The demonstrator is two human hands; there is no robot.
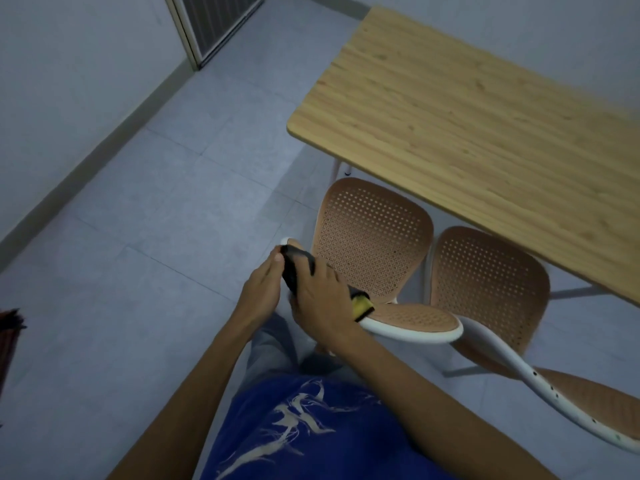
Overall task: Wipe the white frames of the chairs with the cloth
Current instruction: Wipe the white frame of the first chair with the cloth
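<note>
Two tan perforated chairs with white frames stand tucked under a wooden table. The nearer chair's white backrest frame (pixel 412 332) curves across the middle of the view. My right hand (pixel 320 296) presses a dark cloth with a yellow patch (pixel 362 304) onto the top of that frame. My left hand (pixel 261 289) grips the same cloth's dark end (pixel 291 265) near the frame's left tip. The second chair's white frame (pixel 530 372) runs toward the lower right, its seat (pixel 488 271) beside the first seat (pixel 370 233).
The wooden table (pixel 467 109) fills the upper right, its white leg (pixel 337 171) behind the chairs. Grey tiled floor (pixel 156 220) spreads to the left up to a wall and a door frame (pixel 197 32). A dark object (pixel 8 327) sits at the left edge.
</note>
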